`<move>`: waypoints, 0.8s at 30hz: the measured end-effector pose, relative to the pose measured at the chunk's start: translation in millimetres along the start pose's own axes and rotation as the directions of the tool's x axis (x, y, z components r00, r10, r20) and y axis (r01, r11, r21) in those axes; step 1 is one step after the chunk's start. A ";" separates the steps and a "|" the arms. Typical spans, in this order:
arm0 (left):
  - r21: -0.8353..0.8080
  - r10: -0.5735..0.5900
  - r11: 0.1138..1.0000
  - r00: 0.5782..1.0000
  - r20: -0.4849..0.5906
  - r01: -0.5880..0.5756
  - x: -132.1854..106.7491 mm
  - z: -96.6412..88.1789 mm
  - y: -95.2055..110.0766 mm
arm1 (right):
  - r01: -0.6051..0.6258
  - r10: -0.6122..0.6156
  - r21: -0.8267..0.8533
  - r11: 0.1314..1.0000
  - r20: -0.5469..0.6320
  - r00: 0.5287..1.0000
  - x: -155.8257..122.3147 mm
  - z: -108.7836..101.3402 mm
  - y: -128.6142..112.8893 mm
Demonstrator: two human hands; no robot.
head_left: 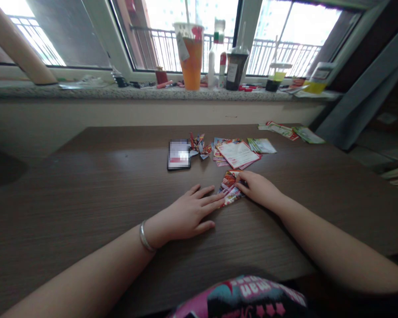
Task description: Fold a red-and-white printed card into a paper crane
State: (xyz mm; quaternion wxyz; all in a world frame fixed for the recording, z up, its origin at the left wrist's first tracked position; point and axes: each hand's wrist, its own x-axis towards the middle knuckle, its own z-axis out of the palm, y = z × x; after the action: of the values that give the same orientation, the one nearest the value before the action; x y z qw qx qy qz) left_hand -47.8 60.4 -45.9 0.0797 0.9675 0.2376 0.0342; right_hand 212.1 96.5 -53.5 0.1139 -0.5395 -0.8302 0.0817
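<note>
Head view: on the brown counter (102,185), a colourful printed paper (230,179) lies between the two hands, nearer the person than the other leaflets. The left hand (197,212) is open, palm down with the fingers spread, and its longest fingertips rest on the paper's left edge; a silver bangle (146,238) circles that wrist. The right hand (255,185) has its fingers bent over the paper's right side, touching it; whether they pinch it or only press on it, I cannot tell. Just beyond the paper sits an overlapping pile of leaflets (239,153), a white sheet with a red border uppermost, with greenish cards (262,145) at its right. To the pile's left are crumpled or folded colourful papers (200,145), then a dark-framed device (179,154) with a blurred screen. More cards (309,135) lie at the far right. On the windowsill (135,93) behind stand a tall cup of orange drink (191,62) and a dark cup (236,70).
</note>
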 end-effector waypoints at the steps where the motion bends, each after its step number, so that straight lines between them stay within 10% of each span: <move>1: -0.002 0.006 1.000 1.000 0.000 -0.006 0.1 -0.3 0.2 | -0.016 0.016 -0.016 1.000 0.006 1.000 -0.3 -0.6 0.8; 24: -0.038 -0.008 0.999 0.994 -0.112 0.004 -2.1 -2.9 -6.3 | -0.039 0.039 0.007 0.999 -0.011 0.999 0.0 -4.7 6.1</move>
State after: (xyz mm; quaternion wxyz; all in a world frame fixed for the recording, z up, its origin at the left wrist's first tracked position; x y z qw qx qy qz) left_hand -52.8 65.4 -44.2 0.0845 0.9616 0.2440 0.0927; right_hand 218.8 99.1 -50.5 0.1188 -0.5557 -0.8186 0.0836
